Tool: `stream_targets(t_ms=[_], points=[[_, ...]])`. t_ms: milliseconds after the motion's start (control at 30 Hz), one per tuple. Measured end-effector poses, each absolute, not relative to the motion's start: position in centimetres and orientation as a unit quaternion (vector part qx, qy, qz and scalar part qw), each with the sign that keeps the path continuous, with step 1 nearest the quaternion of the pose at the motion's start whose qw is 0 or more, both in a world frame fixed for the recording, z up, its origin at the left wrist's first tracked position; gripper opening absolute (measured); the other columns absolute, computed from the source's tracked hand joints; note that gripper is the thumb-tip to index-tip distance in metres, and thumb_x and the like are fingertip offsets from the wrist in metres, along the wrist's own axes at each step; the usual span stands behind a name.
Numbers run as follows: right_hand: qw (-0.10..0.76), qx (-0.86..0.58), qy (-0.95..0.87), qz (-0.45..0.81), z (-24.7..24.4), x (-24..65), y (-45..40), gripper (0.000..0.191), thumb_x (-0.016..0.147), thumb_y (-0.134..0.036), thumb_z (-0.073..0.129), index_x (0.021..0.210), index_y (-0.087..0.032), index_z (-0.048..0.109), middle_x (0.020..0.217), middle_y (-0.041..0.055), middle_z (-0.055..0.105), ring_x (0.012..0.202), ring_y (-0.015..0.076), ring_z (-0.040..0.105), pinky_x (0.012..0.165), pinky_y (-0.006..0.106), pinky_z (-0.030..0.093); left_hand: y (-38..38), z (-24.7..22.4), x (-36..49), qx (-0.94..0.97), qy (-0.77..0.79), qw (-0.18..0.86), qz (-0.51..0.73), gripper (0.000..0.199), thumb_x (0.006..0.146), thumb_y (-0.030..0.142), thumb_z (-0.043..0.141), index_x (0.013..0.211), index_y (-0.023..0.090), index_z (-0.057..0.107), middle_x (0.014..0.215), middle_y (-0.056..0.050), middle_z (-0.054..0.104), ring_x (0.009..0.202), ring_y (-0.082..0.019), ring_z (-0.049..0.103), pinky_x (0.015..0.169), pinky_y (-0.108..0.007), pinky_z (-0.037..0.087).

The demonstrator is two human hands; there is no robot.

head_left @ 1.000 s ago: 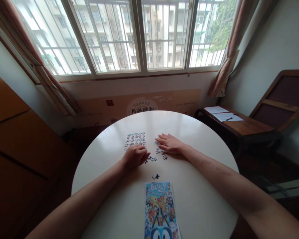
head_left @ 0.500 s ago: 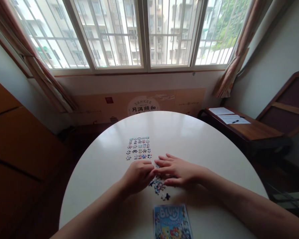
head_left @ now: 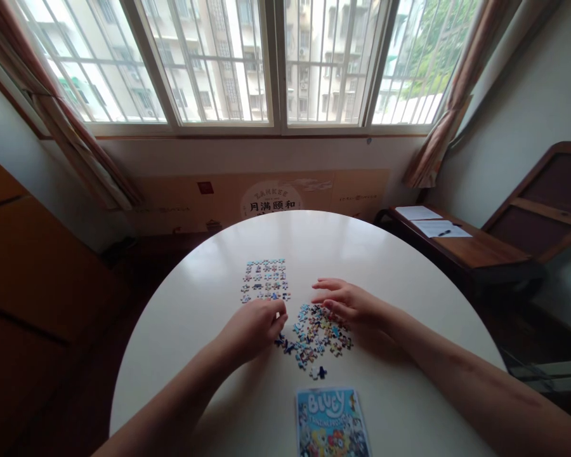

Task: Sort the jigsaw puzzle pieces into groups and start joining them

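A loose pile of small puzzle pieces lies on the white round table. Beyond and left of it, several rows of separate pieces are laid out in a grid. My left hand is at the pile's left side, just below the grid, its fingers curled together; whether a piece is between them is hidden. At the pile's upper right, my right hand is held palm down with fingers apart and nothing in it. Two joined pieces lie between the pile and the blue Bluey picture.
A wooden bench with papers and a pen stands at the right, beside a folded chair. A printed box panel is behind the table, under the barred windows. An orange-brown cabinet is at the left.
Both hands have moved apart, my left hand to the left and my right hand up and to the right. The pile between them is now uncovered.
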State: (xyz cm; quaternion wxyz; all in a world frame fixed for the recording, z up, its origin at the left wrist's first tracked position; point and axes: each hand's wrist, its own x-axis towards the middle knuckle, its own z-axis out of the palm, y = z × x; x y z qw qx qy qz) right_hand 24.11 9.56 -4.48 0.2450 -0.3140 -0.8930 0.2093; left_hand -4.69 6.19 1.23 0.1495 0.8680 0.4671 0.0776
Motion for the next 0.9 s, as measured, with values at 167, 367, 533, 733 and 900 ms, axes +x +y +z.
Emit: stream_targets(t_ms=[167,367,533,733,900], points=[[0.184,-0.329,-0.913,0.158,-4.1,22.6,8.7,0.051,0.106,-0.054,0.032,0.133,-0.031,0.069,0.155,0.0095,0.049,0.151,0.0319,0.03,0.119,0.057,0.028,6.2,0.2,-4.5,0.878,0.454,0.129,0.084,0.022,0.093,0.024,0.048,0.095,0.024,0.07,0.089,-0.004,0.074,0.08,-0.022,0.067,0.072,-0.03,0.044],[0.208,-0.451,-0.867,0.051,-4.5,22.7,9.4,0.053,0.107,-0.048,0.029,0.121,-0.026,0.076,0.147,0.0107,0.058,0.142,0.0323,0.042,0.116,0.053,0.033,6.0,0.0,-4.0,0.888,0.44,0.099,0.086,0.022,0.093,0.022,0.05,0.089,0.022,0.072,0.086,-0.004,0.075,0.08,-0.022,0.068,0.071,-0.031,0.045],[0.222,-0.517,-0.827,-0.002,-3.9,23.9,11.1,0.044,0.104,-0.034,0.041,0.091,-0.018,0.081,0.103,0.0128,0.076,0.101,0.0274,0.064,0.098,0.043,0.046,5.6,0.0,-3.5,0.896,0.425,0.091,0.089,0.022,0.094,0.021,0.049,0.085,0.021,0.07,0.083,-0.004,0.074,0.08,-0.022,0.068,0.072,-0.03,0.046],[0.201,-0.534,-0.821,-0.028,-3.5,24.3,14.6,0.025,0.092,-0.022,0.058,0.081,-0.019,0.081,0.09,0.012,0.077,0.092,0.03,0.063,0.089,0.043,0.047,5.4,-0.8,-3.0,0.89,0.44,0.097,0.073,0.017,0.095,0.025,0.05,0.095,0.022,0.067,0.09,-0.005,0.075,0.084,-0.024,0.069,0.074,-0.031,0.047],[0.221,-0.517,-0.826,-0.014,-3.8,24.0,18.5,0.025,0.087,-0.013,0.059,0.086,-0.022,0.083,0.092,0.008,0.079,0.091,0.028,0.064,0.089,0.042,0.049,5.2,-0.2,-2.1,0.875,0.475,0.096,0.009,0.019,0.098,0.034,0.047,0.102,0.022,0.06,0.096,-0.008,0.074,0.087,-0.027,0.07,0.071,-0.033,0.047]])
